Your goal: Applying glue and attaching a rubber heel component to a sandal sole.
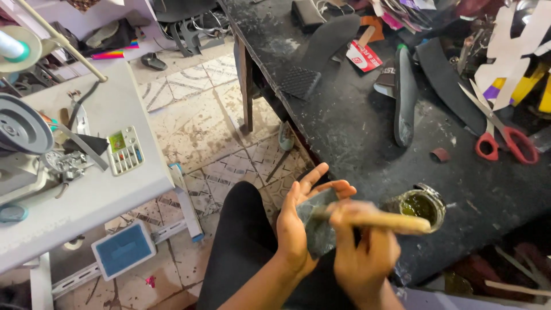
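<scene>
- The dark, stained desk fills the right half of the view, with the person seated at its near edge, a black-trousered knee below the hands.
- To the left stands a pale sewing machine table with a grey handwheel and a small keypad; patterned floor tiles lie between it and the desk.
- On the desk, well apart from the hands, lie black shoe soles, and red-handled scissors among paper patterns.
- The left hand cradles a flat dark piece, perhaps sole or leather, just off the desk's near edge above the knee. Its fingers curl up behind the top edge, thumb along the side, loosely spread.
- The right hand has its fingers closed around a pale wooden stick or brush handle, which is blurred; it lies across the dark piece, its far end over the jar.
- A small open jar of yellow-green fluid, likely glue, sits on the desk just beside the hands.
- By my judgement, spreading goes best with the piece held flat and steady, a light load on the stick, even strokes out to the edges, and the left fingertips kept off the coated face.
</scene>
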